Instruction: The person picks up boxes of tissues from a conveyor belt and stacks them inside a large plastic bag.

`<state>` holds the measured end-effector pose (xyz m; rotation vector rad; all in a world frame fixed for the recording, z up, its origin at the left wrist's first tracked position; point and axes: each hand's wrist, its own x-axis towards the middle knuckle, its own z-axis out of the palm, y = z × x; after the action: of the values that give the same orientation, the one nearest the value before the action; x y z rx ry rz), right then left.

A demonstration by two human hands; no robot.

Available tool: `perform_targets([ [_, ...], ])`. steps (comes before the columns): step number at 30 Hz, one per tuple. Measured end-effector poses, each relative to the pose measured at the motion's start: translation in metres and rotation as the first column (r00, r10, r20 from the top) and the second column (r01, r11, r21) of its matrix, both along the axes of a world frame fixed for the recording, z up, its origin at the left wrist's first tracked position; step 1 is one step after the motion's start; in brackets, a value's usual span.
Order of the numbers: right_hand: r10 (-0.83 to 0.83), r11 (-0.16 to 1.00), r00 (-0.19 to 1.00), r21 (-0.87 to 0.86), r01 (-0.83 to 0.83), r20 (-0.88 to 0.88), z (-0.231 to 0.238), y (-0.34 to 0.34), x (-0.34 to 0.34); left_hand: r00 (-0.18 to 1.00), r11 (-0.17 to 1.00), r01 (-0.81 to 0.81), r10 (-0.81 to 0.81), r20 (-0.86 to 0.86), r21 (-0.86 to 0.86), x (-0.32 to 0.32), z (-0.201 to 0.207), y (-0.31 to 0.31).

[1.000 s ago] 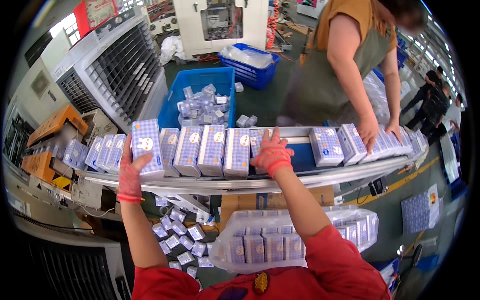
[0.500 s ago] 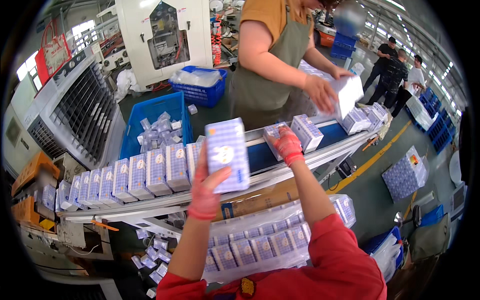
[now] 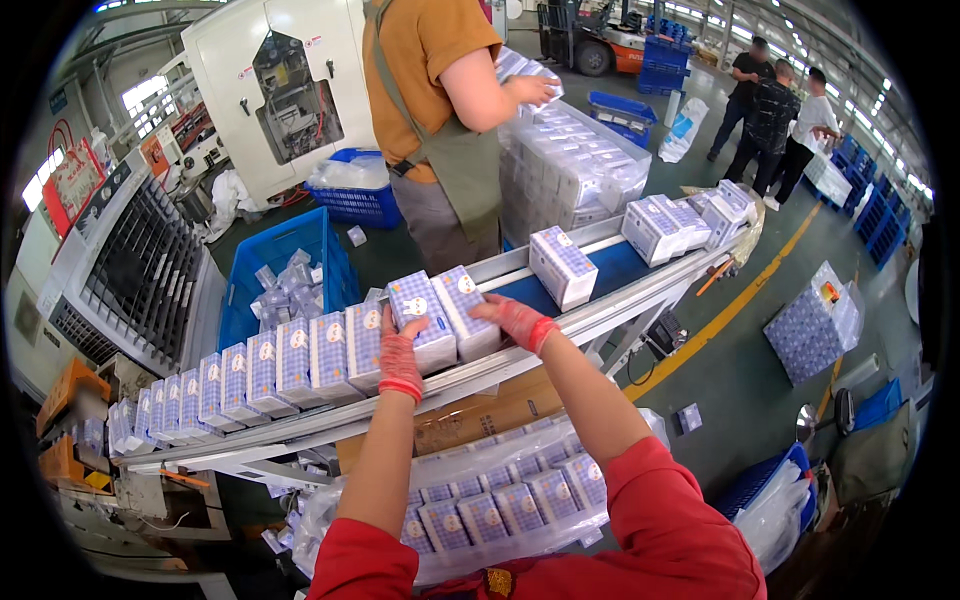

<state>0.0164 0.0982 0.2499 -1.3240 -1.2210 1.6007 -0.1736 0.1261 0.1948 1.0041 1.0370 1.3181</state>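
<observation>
Midway along the conveyor point(image 3: 607, 282), the left pack point(image 3: 408, 296), apparently the one held raised half a second ago, is now down beside the right pack point(image 3: 468, 322), so two stand together between the hands. The left hand point(image 3: 398, 352) clasps its pack between thumb and fingers; the right hand point(image 3: 518, 320) touches the other's right side, its grip impossible to tell. Rightward stands one lone pack point(image 3: 563, 268); leftward, at least nine in a row point(image 3: 293, 362); beyond, one blue tub point(image 3: 340, 262) and one co-worker point(image 3: 440, 100).
</observation>
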Motion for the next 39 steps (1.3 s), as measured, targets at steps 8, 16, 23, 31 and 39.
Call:
perform_targets([
  [8, -0.086, 0.987, 0.69, 0.157, -0.039, 0.718, 0.0, 0.015, 0.038, -0.233, 0.97, -0.041, 0.222, -0.947, 0.238, 0.086, 0.053, -0.051],
  [16, -0.095, 0.931, 0.672, 0.305, -0.202, 0.734, -0.017, 0.018, 0.073, 0.169, 0.725, 0.454, 0.502, -0.848, 0.519, 0.094, 0.01, -0.039],
  [23, -0.497, 0.805, 0.609, 0.591, 0.056, 0.618, -0.006, 0.028, 0.154, 0.247, 0.39, 0.804, 0.467, -0.849, 0.448, 0.094, 0.042, -0.05],
  [31, -0.195, 0.971, 0.412, 0.234, -0.047, 0.89, 0.016, 0.049, 0.24, 0.092, 0.556, 0.701, 0.552, -0.829, 0.447, 0.086, 0.041, -0.042],
  [39, -0.182, 0.983, 0.394, 0.18, 0.042, 0.901, 0.022, 0.01, 0.093, -0.189, 0.698, -0.014, 0.701, -0.688, 0.716, -0.1, 0.024, -0.057],
])
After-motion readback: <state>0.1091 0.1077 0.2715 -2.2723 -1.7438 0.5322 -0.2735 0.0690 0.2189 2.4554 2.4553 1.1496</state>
